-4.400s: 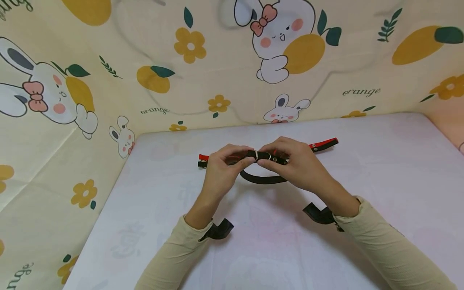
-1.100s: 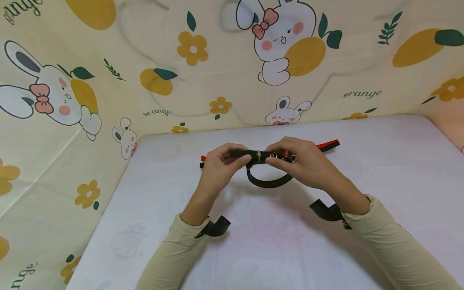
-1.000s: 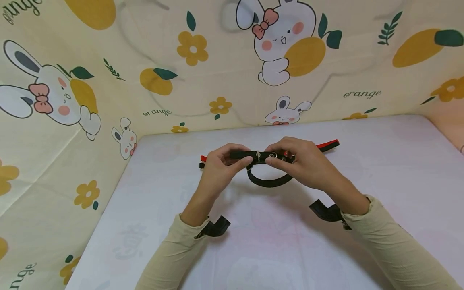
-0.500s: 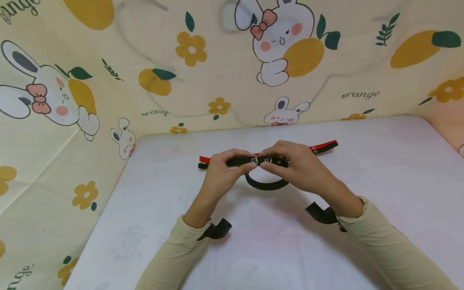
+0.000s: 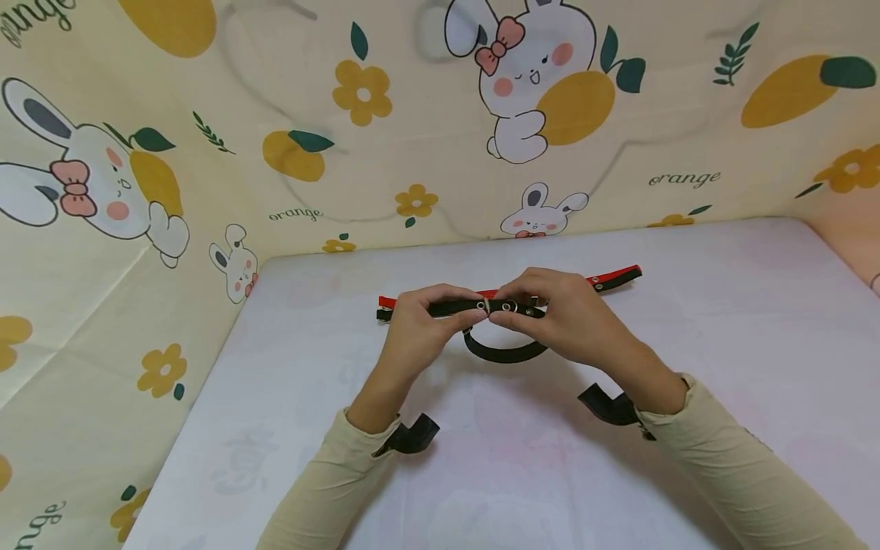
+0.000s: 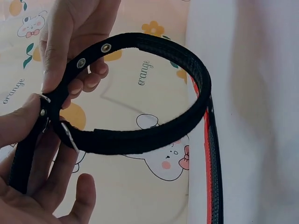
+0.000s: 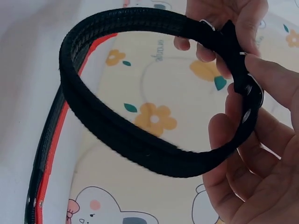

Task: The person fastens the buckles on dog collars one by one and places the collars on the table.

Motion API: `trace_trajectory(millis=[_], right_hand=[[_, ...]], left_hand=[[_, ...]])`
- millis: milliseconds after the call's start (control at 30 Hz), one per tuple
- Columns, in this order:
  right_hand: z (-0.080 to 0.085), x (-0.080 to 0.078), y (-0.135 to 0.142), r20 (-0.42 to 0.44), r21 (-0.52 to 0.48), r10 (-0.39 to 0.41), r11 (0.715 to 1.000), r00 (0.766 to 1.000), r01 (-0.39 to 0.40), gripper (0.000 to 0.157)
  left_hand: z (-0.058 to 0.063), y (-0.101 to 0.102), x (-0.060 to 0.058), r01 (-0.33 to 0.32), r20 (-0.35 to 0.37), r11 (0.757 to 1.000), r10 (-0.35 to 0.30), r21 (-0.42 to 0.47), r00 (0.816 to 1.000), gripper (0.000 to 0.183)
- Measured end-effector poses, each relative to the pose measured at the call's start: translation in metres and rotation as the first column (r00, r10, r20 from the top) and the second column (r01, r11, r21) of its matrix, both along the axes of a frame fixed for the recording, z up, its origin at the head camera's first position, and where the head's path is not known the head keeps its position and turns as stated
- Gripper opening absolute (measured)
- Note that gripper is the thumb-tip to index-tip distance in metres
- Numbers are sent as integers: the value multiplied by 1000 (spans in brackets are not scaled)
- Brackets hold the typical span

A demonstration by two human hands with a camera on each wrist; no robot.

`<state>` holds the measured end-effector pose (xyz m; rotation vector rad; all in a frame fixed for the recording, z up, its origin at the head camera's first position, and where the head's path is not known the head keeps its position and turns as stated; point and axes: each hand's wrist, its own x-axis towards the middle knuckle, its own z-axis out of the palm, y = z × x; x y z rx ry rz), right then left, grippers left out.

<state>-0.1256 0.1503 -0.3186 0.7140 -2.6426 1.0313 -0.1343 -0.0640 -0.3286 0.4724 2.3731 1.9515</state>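
Note:
Both hands hold a black collar [image 5: 505, 354] just above the white table, and its band hangs in a round loop below the fingers. My left hand [image 5: 419, 328] pinches it at the metal buckle, thumb in front and fingers behind. From the other side my right hand [image 5: 567, 317] pinches the strap close to the buckle, the two thumb tips nearly meeting. Metal eyelets [image 6: 106, 48] line the strap, and a metal ring [image 6: 70, 136] sits on the band in the left wrist view. The strap's end runs out past the buckle under my left thumb.
Behind the hands, a red strap [image 5: 615, 273] and a black strap [image 5: 619, 281] lie side by side on the white table [image 5: 495, 473]. A cream cloth [image 5: 412, 114] printed with rabbits and oranges rises at the back and left. Black mounts [image 5: 412, 435] stick out at both wrists.
The hands have come closer together and slightly lower than one second ago. The strap has turned so that eyelets show on both sides of the buckle. Both hands keep hold of the collar.

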Motion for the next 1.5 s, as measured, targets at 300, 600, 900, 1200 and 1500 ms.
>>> trace_trajectory(millis=[300, 600, 900, 1200, 1500], right_hand=[[2, -1, 2, 30, 1, -20, 1000, 999, 20, 19], [1, -3, 2, -2, -14, -14, 1000, 1000, 14, 17], [0, -4, 3, -45, -115, 7, 993, 999, -12, 14], [4, 1, 6, 147, -205, -76, 973, 986, 106, 19], [4, -3, 4, 189, -235, -85, 964, 978, 129, 24]], left_hand=[[2, -6, -3, -2, 31, 999, 0, 54, 1000, 18], [2, -10, -4, -18, 62, 997, 14, 74, 998, 19], [2, -9, -4, -3, 49, 986, -6, 169, 999, 28], [-4, -6, -1, -13, 142, 981, -15, 193, 990, 35], [-2, -1, -2, -10, 67, 980, -3, 200, 998, 27]])
